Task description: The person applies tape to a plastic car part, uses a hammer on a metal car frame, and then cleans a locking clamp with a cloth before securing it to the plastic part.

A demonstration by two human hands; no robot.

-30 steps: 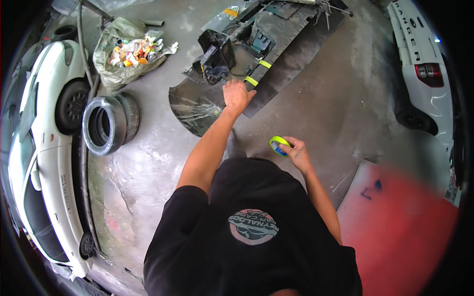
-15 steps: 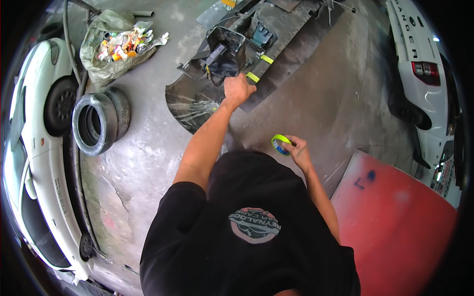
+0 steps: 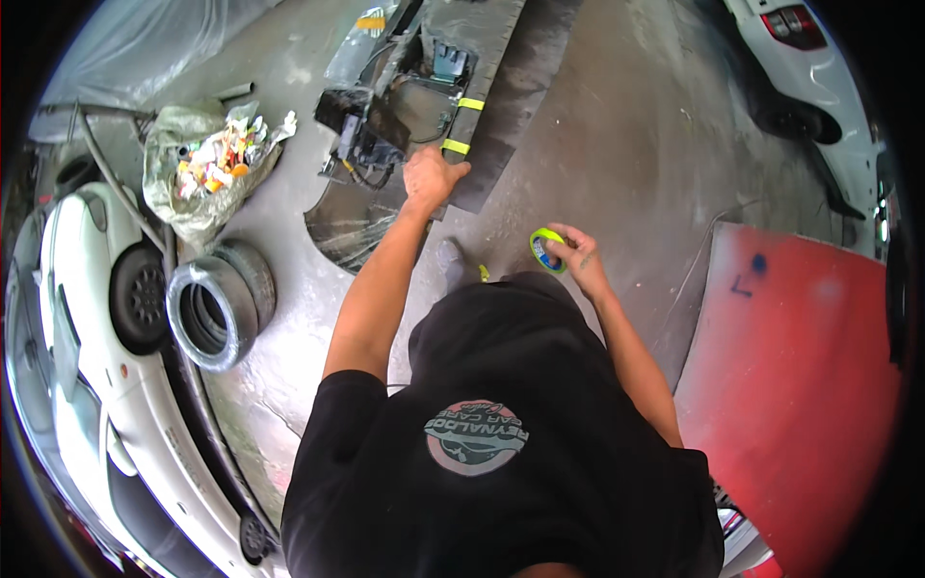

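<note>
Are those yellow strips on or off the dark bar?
On: both yellow strips lie across the dark bar, just beyond the left hand.

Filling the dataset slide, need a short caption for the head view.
Right hand holds a yellow tape roll; left hand at a dark vehicle part bearing two tape strips.
</note>
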